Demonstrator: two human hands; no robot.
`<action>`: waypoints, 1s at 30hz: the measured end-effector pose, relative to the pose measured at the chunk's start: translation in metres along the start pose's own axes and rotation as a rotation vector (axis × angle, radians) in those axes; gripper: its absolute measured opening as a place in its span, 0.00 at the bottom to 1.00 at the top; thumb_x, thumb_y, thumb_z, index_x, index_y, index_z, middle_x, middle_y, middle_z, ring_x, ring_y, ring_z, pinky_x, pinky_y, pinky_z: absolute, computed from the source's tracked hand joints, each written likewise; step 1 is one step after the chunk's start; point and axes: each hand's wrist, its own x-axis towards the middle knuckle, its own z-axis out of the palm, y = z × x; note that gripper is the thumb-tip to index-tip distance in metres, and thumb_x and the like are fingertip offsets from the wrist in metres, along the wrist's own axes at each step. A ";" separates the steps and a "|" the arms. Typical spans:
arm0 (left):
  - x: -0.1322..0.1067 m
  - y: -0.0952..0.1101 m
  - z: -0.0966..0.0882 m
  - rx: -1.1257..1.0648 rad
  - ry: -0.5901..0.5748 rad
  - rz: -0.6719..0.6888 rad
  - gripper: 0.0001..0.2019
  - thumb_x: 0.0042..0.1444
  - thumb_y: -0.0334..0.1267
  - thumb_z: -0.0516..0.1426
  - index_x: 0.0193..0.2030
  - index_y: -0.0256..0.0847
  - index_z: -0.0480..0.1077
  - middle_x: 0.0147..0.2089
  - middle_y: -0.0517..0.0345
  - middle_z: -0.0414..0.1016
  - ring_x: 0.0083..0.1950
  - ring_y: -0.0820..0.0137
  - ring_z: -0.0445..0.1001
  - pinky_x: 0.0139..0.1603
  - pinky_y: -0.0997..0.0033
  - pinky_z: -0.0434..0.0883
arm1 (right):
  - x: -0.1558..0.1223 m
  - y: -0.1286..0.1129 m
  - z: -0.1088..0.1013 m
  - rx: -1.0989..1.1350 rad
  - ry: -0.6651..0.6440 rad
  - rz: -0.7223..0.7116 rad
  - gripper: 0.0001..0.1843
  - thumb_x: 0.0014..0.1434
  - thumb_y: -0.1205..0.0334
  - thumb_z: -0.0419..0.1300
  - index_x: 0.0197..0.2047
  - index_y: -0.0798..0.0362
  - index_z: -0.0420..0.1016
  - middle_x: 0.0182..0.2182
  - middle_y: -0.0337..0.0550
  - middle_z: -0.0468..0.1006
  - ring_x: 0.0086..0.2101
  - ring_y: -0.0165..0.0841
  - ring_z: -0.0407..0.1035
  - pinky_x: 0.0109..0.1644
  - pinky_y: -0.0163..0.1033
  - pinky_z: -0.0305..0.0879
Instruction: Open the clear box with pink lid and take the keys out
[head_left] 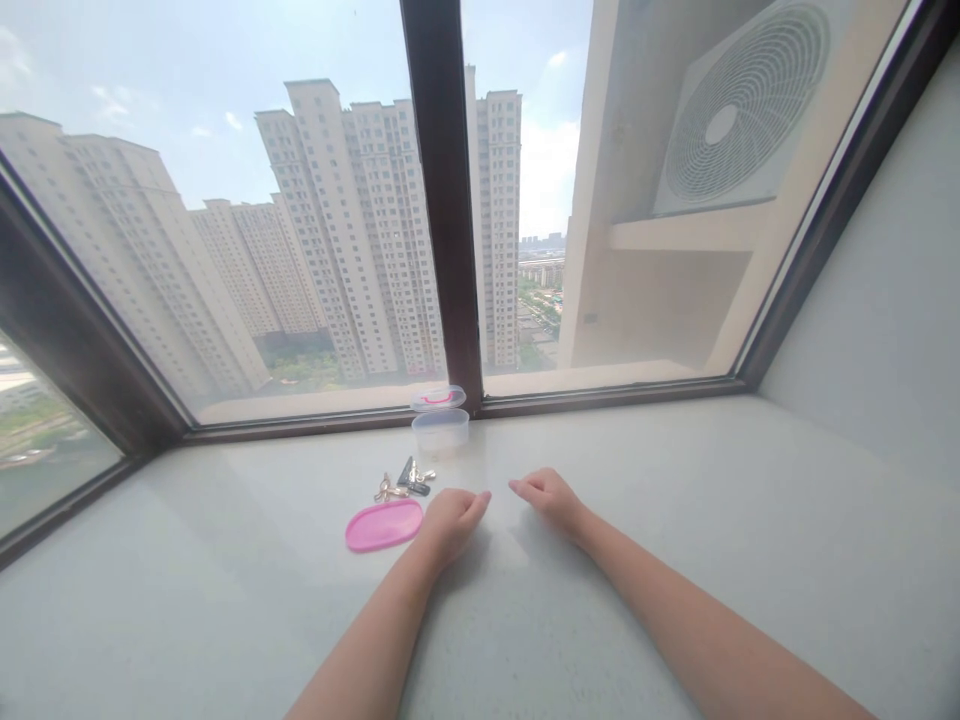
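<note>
My left hand (pixel 452 524) rests on the white sill in a loose fist, thumb pointing inward, with nothing visible in it. Its outer side is close to a pink oval tray or lid (pixel 384 527). Across a small gap, my right hand (pixel 553 500) is also curled closed on the sill, and I see nothing in it. Just beyond the pink piece lies a little group of small gold-coloured metal pieces (pixel 386 489) and dark, angular pieces (pixel 414 480), too small to name surely. Behind them stands a clear plastic container (pixel 440 435). A clear lid with a pink handle (pixel 438 399) shows at its top, apparently raised or behind it.
The white sill (pixel 675 480) runs up to a window with a dark frame (pixel 442 200). A white wall (pixel 870 270) bounds the right side. Outside the glass are tall buildings (pixel 360 230) and an air-conditioner unit (pixel 739 120).
</note>
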 end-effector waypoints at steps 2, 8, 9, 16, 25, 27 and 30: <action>0.002 -0.003 0.000 -0.029 -0.010 0.003 0.25 0.61 0.53 0.41 0.17 0.40 0.48 0.21 0.65 0.41 0.23 0.75 0.45 0.26 0.70 0.44 | 0.002 0.000 -0.002 0.000 -0.036 0.009 0.27 0.55 0.50 0.54 0.15 0.51 0.43 0.15 0.31 0.40 0.19 0.23 0.38 0.25 0.37 0.34; 0.002 -0.004 0.001 -0.039 -0.029 0.022 0.25 0.60 0.54 0.42 0.18 0.40 0.48 0.21 0.65 0.41 0.24 0.76 0.46 0.26 0.71 0.44 | 0.004 0.001 -0.006 -0.041 -0.095 0.000 0.27 0.56 0.49 0.53 0.16 0.51 0.43 0.16 0.32 0.41 0.20 0.24 0.38 0.25 0.37 0.35; 0.002 -0.003 0.001 -0.030 -0.032 0.027 0.25 0.60 0.54 0.42 0.18 0.40 0.48 0.21 0.65 0.42 0.24 0.76 0.46 0.26 0.71 0.44 | 0.004 0.001 -0.006 -0.055 -0.106 -0.006 0.27 0.56 0.49 0.53 0.16 0.51 0.43 0.17 0.32 0.41 0.20 0.24 0.38 0.25 0.37 0.35; 0.002 0.001 0.000 0.038 -0.035 0.049 0.24 0.60 0.52 0.44 0.18 0.38 0.55 0.19 0.65 0.48 0.24 0.75 0.50 0.26 0.71 0.45 | -0.001 -0.008 -0.001 -0.339 -0.165 -0.071 0.27 0.59 0.51 0.50 0.16 0.54 0.44 0.17 0.33 0.42 0.21 0.24 0.40 0.26 0.36 0.36; 0.001 0.002 0.000 0.120 -0.049 0.038 0.23 0.58 0.50 0.47 0.17 0.37 0.62 0.17 0.63 0.54 0.23 0.75 0.51 0.26 0.70 0.44 | -0.006 -0.015 0.005 -0.645 -0.191 -0.123 0.28 0.61 0.52 0.48 0.14 0.58 0.57 0.16 0.33 0.47 0.21 0.24 0.43 0.28 0.38 0.34; 0.001 0.002 -0.001 0.128 -0.052 0.037 0.23 0.58 0.50 0.47 0.18 0.37 0.62 0.17 0.64 0.54 0.23 0.75 0.52 0.26 0.70 0.44 | -0.006 -0.015 0.005 -0.650 -0.194 -0.116 0.28 0.61 0.52 0.48 0.14 0.58 0.59 0.16 0.33 0.47 0.21 0.24 0.42 0.28 0.38 0.34; 0.001 0.002 -0.001 0.139 -0.054 0.036 0.23 0.58 0.50 0.47 0.18 0.37 0.61 0.17 0.64 0.54 0.23 0.75 0.51 0.26 0.70 0.44 | -0.006 -0.015 0.005 -0.662 -0.199 -0.109 0.28 0.61 0.52 0.48 0.14 0.58 0.60 0.16 0.33 0.48 0.21 0.24 0.42 0.28 0.38 0.34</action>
